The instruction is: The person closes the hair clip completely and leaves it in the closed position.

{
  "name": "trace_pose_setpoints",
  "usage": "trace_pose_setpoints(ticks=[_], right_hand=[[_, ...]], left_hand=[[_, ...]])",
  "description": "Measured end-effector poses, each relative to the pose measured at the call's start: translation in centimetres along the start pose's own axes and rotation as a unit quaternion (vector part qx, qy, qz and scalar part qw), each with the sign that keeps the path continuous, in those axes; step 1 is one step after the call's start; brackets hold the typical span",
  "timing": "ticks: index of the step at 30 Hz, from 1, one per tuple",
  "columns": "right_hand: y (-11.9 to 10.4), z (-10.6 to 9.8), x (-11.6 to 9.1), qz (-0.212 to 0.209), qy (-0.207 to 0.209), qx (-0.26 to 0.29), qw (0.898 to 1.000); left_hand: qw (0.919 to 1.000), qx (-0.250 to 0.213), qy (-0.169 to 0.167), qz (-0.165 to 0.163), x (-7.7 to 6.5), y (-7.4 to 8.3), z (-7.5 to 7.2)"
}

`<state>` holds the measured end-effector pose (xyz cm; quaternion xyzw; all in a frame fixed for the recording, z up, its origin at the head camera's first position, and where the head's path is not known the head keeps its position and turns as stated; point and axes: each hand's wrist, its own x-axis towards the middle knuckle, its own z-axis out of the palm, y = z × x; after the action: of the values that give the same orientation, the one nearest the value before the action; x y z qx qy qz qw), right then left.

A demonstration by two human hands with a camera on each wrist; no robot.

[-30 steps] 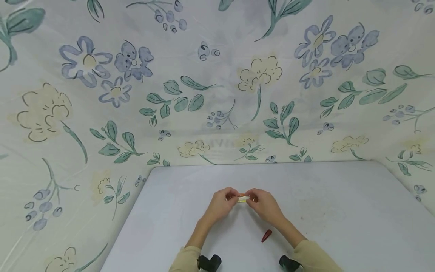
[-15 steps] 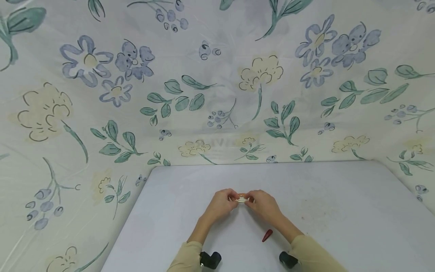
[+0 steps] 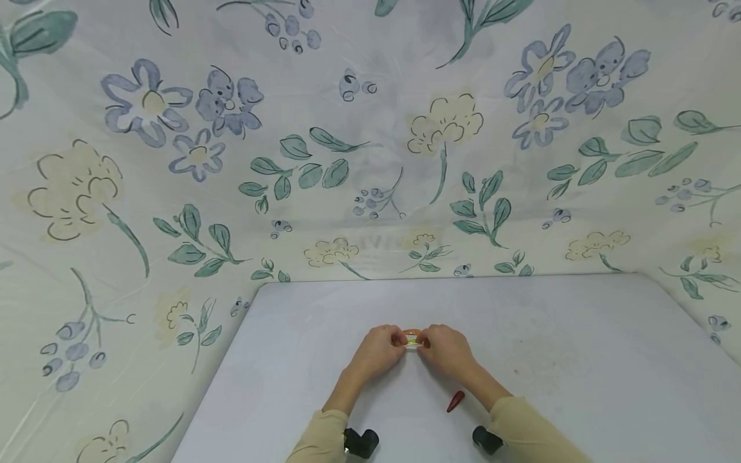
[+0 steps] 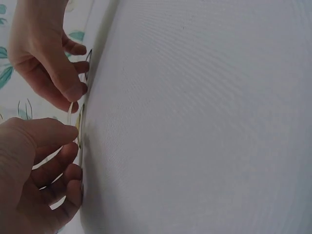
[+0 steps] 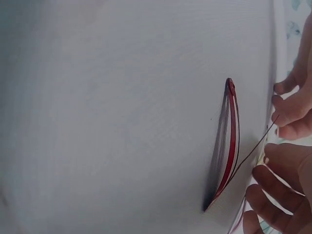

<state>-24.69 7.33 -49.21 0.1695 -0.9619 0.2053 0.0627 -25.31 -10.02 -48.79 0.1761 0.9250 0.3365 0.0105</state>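
My left hand (image 3: pixel 379 348) and right hand (image 3: pixel 446 350) meet over the middle of the white table. Their thumbs and fingertips pinch opposite ends of a small white hair clip (image 3: pixel 411 347), a thin pale strip in the left wrist view, its ends hidden by fingers. Just beyond it, between the hands, show a yellow clip (image 3: pixel 411 341) and an orange clip (image 3: pixel 411 332), both partly covered by fingers. A red snap hair clip (image 3: pixel 455 401) lies nearer me, below the right hand; in the right wrist view its metal prong stands apart from the red strip.
The white table (image 3: pixel 579 386) ends at a far edge against a flowered cloth (image 3: pixel 370 161) that rises behind and at both sides. Black wrist cameras (image 3: pixel 487 440) sit by both sleeves. Faint specks mark the table right of the hands.
Both hands have come down slightly toward me. The white clip now shows as a narrower strip, with more of the orange and yellow clips visible. The red clip stays put.
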Motion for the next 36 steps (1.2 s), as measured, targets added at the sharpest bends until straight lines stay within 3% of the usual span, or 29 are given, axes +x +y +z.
trace_pose_setpoints(ticks=[29, 36], right_hand=[[0.4, -0.5, -1.2, 0.007, -0.002, 0.054, 0.999], [1.5, -1.6, -2.1, 0.037, -0.010, 0.081, 0.996]], left_hand=[[0.9997, 0.017, 0.012, 0.016, -0.9, -0.2, 0.0], [0.9996, -0.025, 0.009, 0.006, -1.5, 0.8, -0.3]])
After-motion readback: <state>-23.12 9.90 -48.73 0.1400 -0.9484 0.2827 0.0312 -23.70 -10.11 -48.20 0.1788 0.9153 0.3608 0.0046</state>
